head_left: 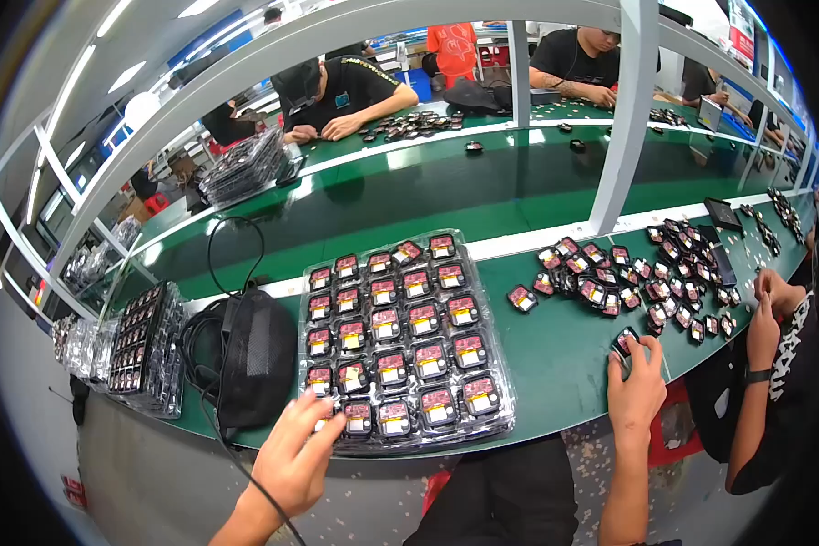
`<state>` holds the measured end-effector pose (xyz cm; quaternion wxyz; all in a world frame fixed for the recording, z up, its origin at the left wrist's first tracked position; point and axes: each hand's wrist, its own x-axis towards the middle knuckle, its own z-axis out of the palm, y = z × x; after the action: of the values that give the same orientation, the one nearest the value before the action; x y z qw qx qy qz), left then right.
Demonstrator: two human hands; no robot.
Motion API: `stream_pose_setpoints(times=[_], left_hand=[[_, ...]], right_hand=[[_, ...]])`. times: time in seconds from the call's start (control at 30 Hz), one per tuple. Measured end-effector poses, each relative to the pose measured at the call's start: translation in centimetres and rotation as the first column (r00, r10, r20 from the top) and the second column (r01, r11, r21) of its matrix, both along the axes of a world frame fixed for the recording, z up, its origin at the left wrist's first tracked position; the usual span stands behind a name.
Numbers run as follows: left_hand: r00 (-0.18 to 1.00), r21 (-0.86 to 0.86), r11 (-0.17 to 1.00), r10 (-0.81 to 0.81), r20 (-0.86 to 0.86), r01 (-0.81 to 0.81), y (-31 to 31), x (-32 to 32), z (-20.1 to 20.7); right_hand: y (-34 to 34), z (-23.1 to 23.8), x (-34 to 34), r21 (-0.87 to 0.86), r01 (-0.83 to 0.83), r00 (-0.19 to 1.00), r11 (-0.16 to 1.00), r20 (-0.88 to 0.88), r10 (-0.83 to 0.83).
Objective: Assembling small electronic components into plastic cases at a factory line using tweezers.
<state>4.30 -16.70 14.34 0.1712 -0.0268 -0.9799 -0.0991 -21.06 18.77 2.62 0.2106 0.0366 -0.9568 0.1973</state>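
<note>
In front of me lies a clear plastic tray (505,364) with rows of small black devices, each with a pink and white label. My left hand (291,455) is at the tray's near left corner, its thumb and fingers around a labelled device (324,422) that they partly cover. To the right of the tray, my right hand (635,387) grips another small black device (625,341) between thumb and fingers, just above the green bench. Beyond that hand spreads a loose pile of similar devices (591,291). One device in the tray's far row sits tilted.
Left of the tray stand a black mesh bag (259,359) with cables and stacked filled trays (146,350). A cable crosses my left forearm. A neighbour's hands (773,296) work at the right. A grey metal post (623,127) rises behind the pile; people sit across the green conveyor (409,196).
</note>
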Motion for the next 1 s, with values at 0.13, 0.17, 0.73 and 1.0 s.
stream_pose_setpoints(times=[0.13,0.17,0.73,1.0], left_hand=[[0.992,0.057,0.990,0.126,0.029,-0.127,2.0,4.8,3.3],[0.978,0.117,0.987,0.089,0.189,-0.112,1.4,6.4,4.4],[0.979,-0.188,0.961,-0.205,-0.004,0.201,-4.5,-13.5,8.1],[0.930,-0.236,0.908,-0.300,0.213,0.347,-9.0,-25.9,1.5]], right_hand=[[-0.8,0.2,-0.1,-0.006,-0.043,0.998,0.999,-0.040,0.043],[-1.0,0.2,-0.2,-0.003,-0.043,0.998,0.999,-0.043,0.043],[-0.3,0.1,-0.1,-0.042,-0.005,1.000,0.999,-0.015,0.004],[0.1,-0.1,0.1,-0.035,-0.031,0.999,0.999,-0.019,0.030]])
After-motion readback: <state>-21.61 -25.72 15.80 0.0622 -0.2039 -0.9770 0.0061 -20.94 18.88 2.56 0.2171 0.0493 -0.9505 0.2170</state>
